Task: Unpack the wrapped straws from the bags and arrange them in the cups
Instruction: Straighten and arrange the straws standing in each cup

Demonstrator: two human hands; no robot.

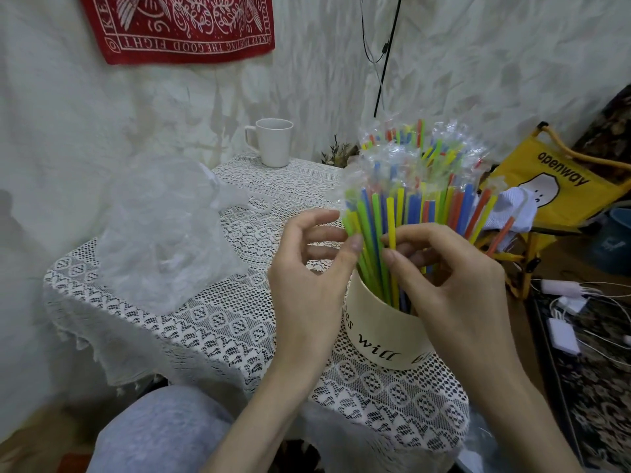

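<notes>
Both forearms reach up over the cream cup (386,331) on the lace-covered counter (218,322), the left hand (307,281) and right hand (454,285) meeting just above its rim. The wrapped straws (409,206) stand roughly upright in that cup, long axes fanning outward, wrapper ends up. The right grip pinches a yellow straw (392,227); the left thumb touches the green ones, its other fingers loosely curled and spread.

Head cam, looking fwd and down, close over lace-covered table (218,322)
</notes>
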